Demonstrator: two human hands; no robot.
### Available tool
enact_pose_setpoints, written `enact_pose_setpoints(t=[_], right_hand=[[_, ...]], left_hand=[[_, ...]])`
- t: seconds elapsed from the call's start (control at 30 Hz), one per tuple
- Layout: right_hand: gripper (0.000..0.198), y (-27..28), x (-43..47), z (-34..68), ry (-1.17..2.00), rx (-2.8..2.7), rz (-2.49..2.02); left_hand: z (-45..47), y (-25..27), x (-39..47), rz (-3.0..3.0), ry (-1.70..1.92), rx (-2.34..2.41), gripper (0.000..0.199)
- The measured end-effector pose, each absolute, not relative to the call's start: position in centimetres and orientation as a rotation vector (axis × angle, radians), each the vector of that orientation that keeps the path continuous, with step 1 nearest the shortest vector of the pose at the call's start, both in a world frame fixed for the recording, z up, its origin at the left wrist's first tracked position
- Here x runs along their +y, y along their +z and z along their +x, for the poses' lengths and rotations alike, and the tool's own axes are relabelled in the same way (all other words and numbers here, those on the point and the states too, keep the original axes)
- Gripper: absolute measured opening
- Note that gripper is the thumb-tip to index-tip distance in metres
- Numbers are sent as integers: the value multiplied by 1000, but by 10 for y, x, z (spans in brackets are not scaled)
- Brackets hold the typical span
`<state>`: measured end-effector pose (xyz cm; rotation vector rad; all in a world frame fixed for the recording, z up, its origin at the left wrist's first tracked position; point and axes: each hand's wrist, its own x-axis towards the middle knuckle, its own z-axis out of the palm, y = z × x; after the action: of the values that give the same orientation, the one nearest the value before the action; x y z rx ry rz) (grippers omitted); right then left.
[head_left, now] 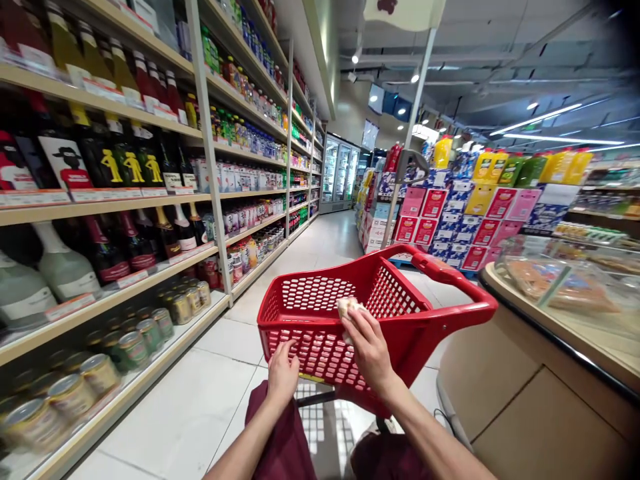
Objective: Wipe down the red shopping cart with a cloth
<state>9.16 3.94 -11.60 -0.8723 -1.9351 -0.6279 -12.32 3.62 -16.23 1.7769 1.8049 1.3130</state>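
Note:
A red plastic shopping cart (345, 323) with perforated walls stands right in front of me. My right hand (367, 340) is closed around a crumpled white cloth (349, 305) at the top rim of the near side wall. Part of the cloth is hidden under the fingers. Against the same wall, lower and further left, is my left hand (283, 372). Its fingers are slightly bent with the thumb apart, and it holds nothing that I can see. The cart's red handle (463, 283) reaches out to the right.
Shelves (165, 200) of bottles and cans line the left side. On the right is a rounded counter (505, 373) with packaged food under a clear cover. Stacked drink cartons (450, 220) and juice bottles stand beyond the cart. Pale floor tiles (200, 393) run along the aisle toward glass-door coolers (340, 167).

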Motion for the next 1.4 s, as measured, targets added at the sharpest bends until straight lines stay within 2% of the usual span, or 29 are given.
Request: enact_pose_setpoints(t=[0.2,0.4,0.47,0.63,0.83,1.0,1.07,1.23,1.4], right_hand=[[34,-160,38,16,-488,-2165,-834],[32,-125,61,-54,-586,-2196,-798],[29,-133,67,-60,-650,-2284,-726],[21,-180,55,-45,-667,-2472,-585],[34,-132,63,-33,-680,-2179,-820],[25,-174,51,4,-637,-2326,-745],[25,-175,45,14,-605,-2288,-775],[36,-128,53,21,-663,-2164,-890],[26,-181,44,42,-661,-2235,-858]], left_hand=[[-177,-172,28,1565,1339,1954,33],[-200,-174,25,1471,1377,2022,34],[-202,-174,23,1481,1396,2013,34],[-204,-177,20,1479,1460,1958,33],[-186,-171,19,1477,1426,1933,34],[-167,-167,17,1622,1386,1845,34],[-160,-166,17,1649,1394,1819,33],[-140,-160,20,1689,1427,1759,34],[-134,-160,19,1767,1385,1757,34]])
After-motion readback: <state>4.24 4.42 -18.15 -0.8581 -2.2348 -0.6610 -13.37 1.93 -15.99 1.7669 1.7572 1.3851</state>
